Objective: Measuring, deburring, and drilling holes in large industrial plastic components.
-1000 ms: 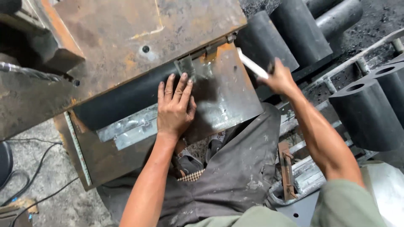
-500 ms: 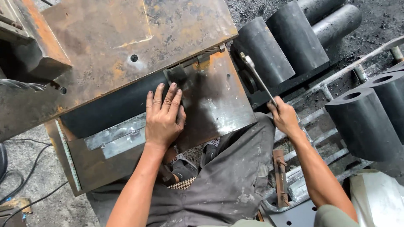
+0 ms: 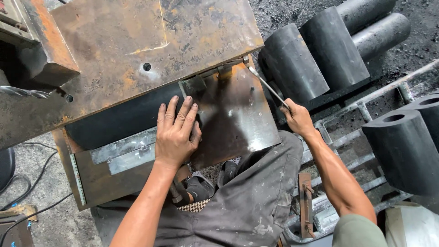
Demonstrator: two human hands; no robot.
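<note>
Head view: left hand (image 3: 176, 135) lies flat, fingers spread, pinning a steel plate (image 3: 233, 119) to the rusty table (image 3: 137, 50), apparently to stop it shifting, while right hand (image 3: 298, 118) is closed round a thin lever (image 3: 267, 87) w/ its tip at the plate's top edge. Black cylinders (image 3: 315, 55) lie nearby.

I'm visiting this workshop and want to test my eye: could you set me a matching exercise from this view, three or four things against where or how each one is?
Things:
1. left hand
2. right hand
3. black cylinders
4. drill bit

Places or states:
A. lying on the dark floor at upper right
B. pressed flat, fingers spread, on the metal plate
C. jutting in from the left edge
D. gripping a thin wrench handle

Pairs: 1-B, 2-D, 3-A, 4-C
</note>
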